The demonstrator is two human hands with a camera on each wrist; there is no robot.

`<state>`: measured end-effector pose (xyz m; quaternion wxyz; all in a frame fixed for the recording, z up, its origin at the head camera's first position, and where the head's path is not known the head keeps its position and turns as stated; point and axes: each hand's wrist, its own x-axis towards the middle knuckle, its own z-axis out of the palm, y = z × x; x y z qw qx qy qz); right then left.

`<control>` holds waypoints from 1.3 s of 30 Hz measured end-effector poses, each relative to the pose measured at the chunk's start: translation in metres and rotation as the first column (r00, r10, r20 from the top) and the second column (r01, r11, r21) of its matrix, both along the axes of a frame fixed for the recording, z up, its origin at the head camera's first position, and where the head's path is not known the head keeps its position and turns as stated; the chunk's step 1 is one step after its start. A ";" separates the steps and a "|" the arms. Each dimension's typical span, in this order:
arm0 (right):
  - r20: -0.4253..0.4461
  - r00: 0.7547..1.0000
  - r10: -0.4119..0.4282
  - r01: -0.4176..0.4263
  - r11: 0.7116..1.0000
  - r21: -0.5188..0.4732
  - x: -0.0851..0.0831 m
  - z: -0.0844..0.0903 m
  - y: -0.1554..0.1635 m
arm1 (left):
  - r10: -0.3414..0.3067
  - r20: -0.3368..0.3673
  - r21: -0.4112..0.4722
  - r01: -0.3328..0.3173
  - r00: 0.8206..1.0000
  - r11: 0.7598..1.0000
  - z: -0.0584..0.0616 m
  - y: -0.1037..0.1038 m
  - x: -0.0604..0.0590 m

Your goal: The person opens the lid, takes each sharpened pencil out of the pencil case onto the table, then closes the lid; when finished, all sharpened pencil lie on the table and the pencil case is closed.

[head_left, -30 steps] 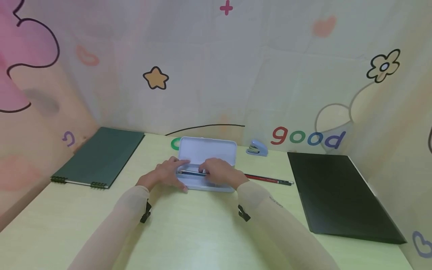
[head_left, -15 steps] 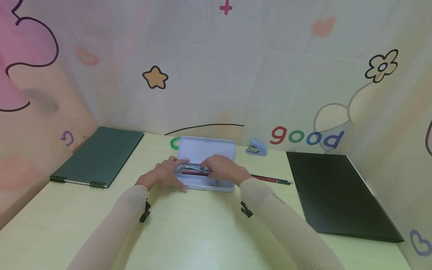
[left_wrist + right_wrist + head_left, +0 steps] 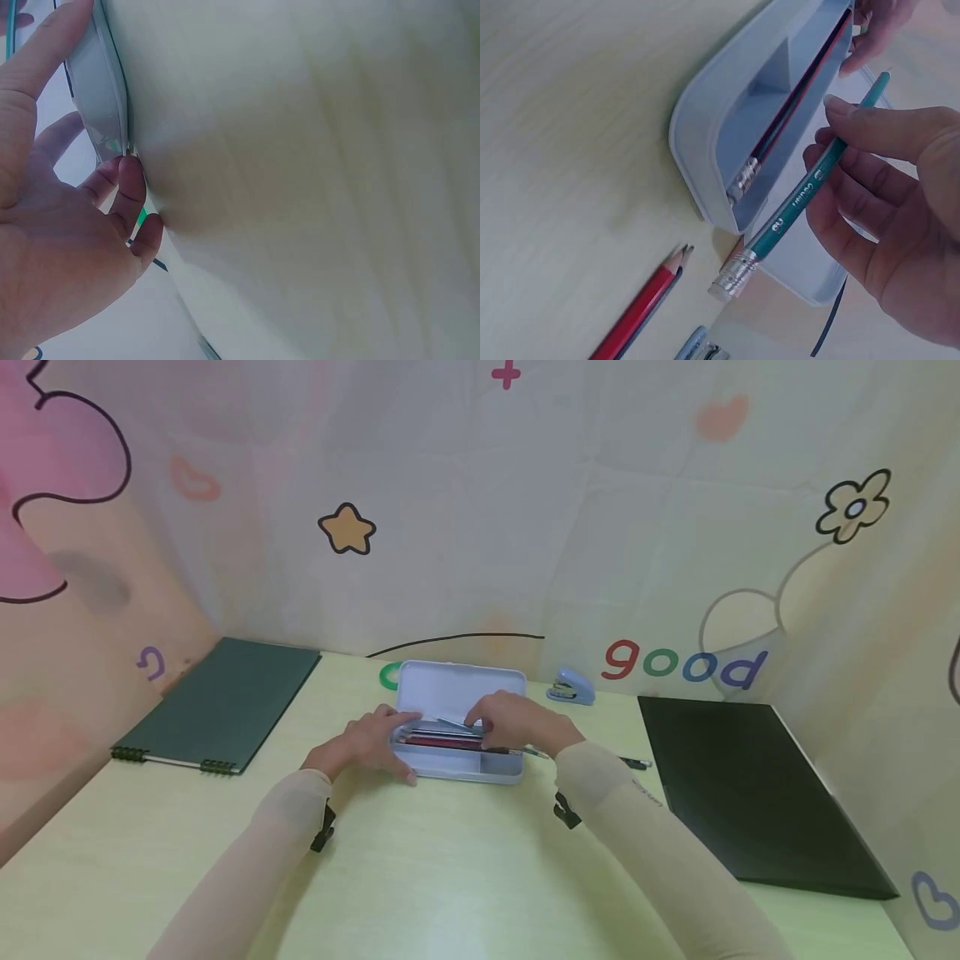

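We hold a green pencil [image 3: 810, 191] in our right hand [image 3: 517, 722], fingers pinched on it, just above the open pencil box [image 3: 457, 727] mid-frame. Our left hand [image 3: 371, 745] steadies the box, fingers straight. Some pencils are inside; a red pencil [image 3: 641, 311] waits on the surface [image 3: 450, 877].

Red pencil [image 3: 633, 763] on table [image 3: 450, 877]: mostly hidden behind right forearm in head view. Stapler [image 3: 697, 346] cut by bottom edge in right wrist view. Case [image 3: 97, 97] blurred, cropped in left wrist view.

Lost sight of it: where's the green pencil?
The right hand pinches the green pencil over the open pencil case, right of centre in the head view.
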<state>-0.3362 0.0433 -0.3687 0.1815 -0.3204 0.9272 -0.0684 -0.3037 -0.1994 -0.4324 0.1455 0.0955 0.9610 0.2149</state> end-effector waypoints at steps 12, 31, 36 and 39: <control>0.102 0.995 -0.010 0.011 1.000 -0.012 -0.007 0.004 0.043 | -0.008 -0.012 -0.002 0.008 1.000 1.000 0.002 0.001 0.003; 0.053 0.997 -0.058 0.060 0.997 -0.042 -0.004 -0.007 0.119 | 0.018 0.026 0.001 -0.018 0.999 1.000 0.005 0.001 0.003; 0.026 0.997 -0.069 0.070 0.996 -0.058 0.001 -0.014 0.132 | 0.017 0.026 0.005 -0.017 1.000 1.000 0.005 0.000 0.004; 0.000 0.998 -0.058 0.058 0.996 -0.071 0.005 -0.019 0.137 | 0.015 0.024 0.003 -0.015 1.000 1.000 0.005 0.000 0.003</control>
